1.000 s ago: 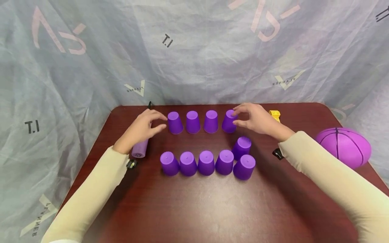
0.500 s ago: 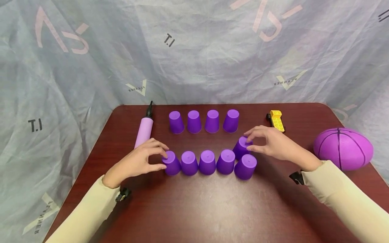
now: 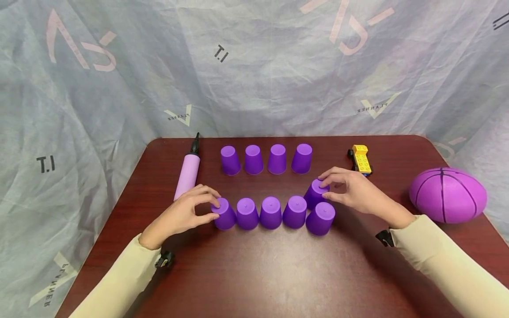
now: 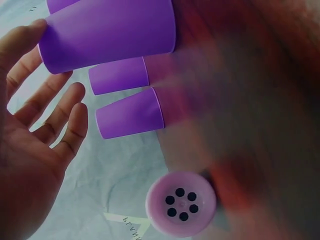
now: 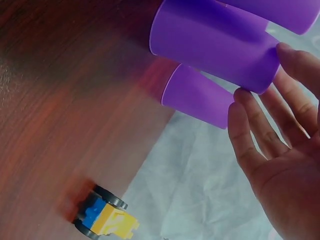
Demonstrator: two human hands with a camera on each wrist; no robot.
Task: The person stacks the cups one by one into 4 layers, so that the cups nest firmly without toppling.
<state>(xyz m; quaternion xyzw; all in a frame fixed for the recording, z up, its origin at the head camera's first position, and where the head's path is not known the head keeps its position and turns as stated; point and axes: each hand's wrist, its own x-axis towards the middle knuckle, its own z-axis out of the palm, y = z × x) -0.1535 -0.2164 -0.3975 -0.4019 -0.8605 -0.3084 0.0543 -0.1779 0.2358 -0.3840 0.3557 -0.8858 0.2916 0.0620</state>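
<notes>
Purple plastic cups stand upside down on the table in two rows. My left hand (image 3: 180,216) pinches the leftmost front cup (image 3: 224,214) near its top, thumb on the near side. That cup (image 4: 110,37) stays on the table in the left wrist view. On the right, my right hand (image 3: 359,190) pinches the upper edge of a cup (image 3: 316,194) set just behind the right end of the front row. Its thumb lies against this cup (image 5: 215,45) in the right wrist view. The rightmost front cup (image 3: 320,219) stands close in front of it.
Several cups, among them one at the right end (image 3: 301,158), form the back row. A lilac hand pump (image 3: 188,174) with a black nozzle lies at the left. To the right are a yellow toy-brick car (image 3: 361,160) and a purple ball (image 3: 447,194).
Both hands have come down and nearer from the back row's end cups to the front-left cup and the cup behind the front row's right end. The cups stand where they stood.
</notes>
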